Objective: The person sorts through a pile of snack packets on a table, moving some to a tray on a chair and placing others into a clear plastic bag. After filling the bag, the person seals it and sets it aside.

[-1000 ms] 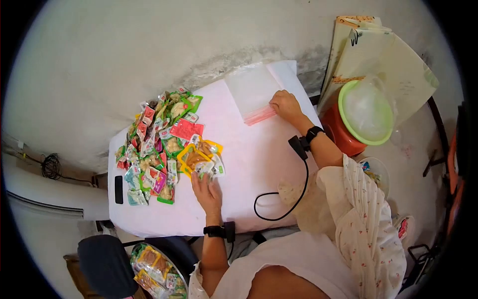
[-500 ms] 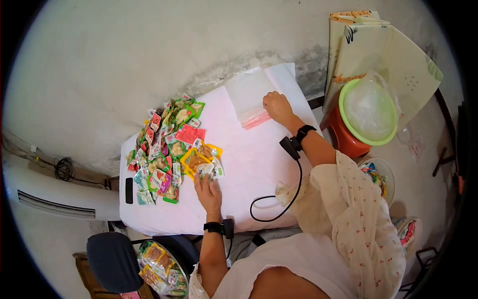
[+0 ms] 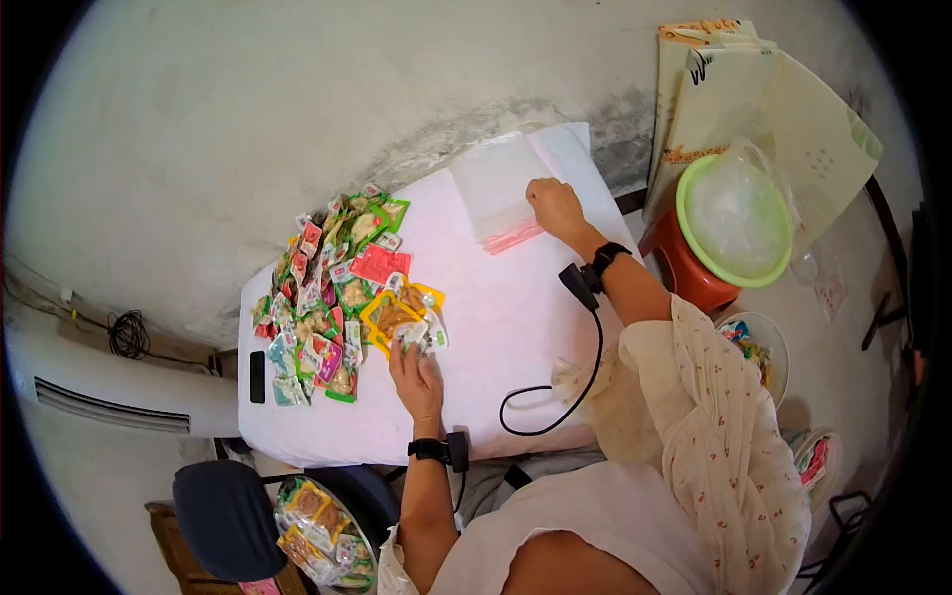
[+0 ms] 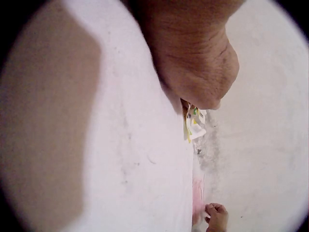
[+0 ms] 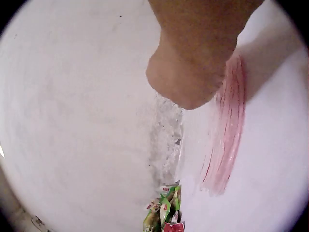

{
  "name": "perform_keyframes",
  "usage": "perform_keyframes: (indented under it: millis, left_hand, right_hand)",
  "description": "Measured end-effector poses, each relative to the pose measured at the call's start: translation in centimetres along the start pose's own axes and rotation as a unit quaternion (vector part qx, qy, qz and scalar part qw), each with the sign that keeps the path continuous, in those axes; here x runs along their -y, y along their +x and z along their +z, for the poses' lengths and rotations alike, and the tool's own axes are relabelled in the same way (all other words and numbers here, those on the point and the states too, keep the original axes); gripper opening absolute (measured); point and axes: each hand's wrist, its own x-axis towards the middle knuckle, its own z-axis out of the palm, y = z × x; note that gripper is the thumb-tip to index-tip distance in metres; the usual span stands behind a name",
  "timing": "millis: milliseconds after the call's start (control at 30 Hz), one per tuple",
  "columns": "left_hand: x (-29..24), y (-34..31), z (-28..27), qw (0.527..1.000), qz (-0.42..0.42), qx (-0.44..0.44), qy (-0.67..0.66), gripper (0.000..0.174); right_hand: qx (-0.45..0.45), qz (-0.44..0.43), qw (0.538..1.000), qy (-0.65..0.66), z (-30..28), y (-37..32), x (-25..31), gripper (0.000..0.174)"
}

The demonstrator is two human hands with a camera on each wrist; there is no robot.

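In the head view a stack of clear plastic zip bags (image 3: 488, 186) with pink-red strips lies at the table's far right. My right hand (image 3: 557, 210) is at the stack's right edge, fingers curled and pinching at the bags; its fingertips are hidden in the right wrist view, where the red strips (image 5: 227, 130) show beside the hand. My left hand (image 3: 416, 385) rests on the near side of yellow-edged snack packets (image 3: 390, 317), fingers loosely extended over them. Left of these spreads a big heap of mixed snack packets (image 3: 315, 297), with a red packet (image 3: 381, 264) at its side.
A black phone (image 3: 258, 377) lies at the table's left edge. A bowl of packets (image 3: 322, 535) stands near the chair (image 3: 223, 521). To the right is a green basin (image 3: 684, 213) holding clear plastic, on a red stool (image 3: 684, 268). A black cable (image 3: 600, 357) hangs from the right wrist.
My right hand has slid slightly along the bags' right edge and its fingers have curled more. The left hand stays at the yellow packets. The view has shifted slightly.
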Motion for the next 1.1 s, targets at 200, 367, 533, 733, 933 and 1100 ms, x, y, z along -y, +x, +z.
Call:
perform_keyframes:
  millis: [200,367,533,733,933,1100]
  left_hand:
    - [0.3,0.1,0.1,1.0,0.004,-0.01,0.0,0.032]
    - [-1.2,0.6,-0.4,0.993,0.07,-0.06,0.07,0.036]
    - [-10.4,3.2,0.2,0.974,-0.023,-0.019,-0.226,0.059]
    - [-16.7,5.9,0.4,0.966,-0.058,-0.044,-0.249,0.066]
    - [-14.1,6.7,-2.4,0.986,0.141,-0.03,-0.089,0.041]
    - [-12.1,6.0,-4.0,0.969,0.245,-0.009,-0.027,0.041]
  right_hand:
    - [-0.139,0.014,0.955,0.262,-2.6,-0.3,4.7,0.011]
    - [0.005,0.213,0.748,0.628,-5.2,-4.3,9.3,0.015]
    - [0.041,0.274,0.663,0.695,-4.4,-9.0,12.5,0.013]
    - [0.062,0.266,0.61,0.743,-2.2,-14.2,14.4,0.01]
    - [0.23,0.25,0.778,0.529,-3.2,-16.6,10.3,0.017]
    - [0.093,-0.127,0.967,-0.2,-16.0,-9.6,0.3,0.017]
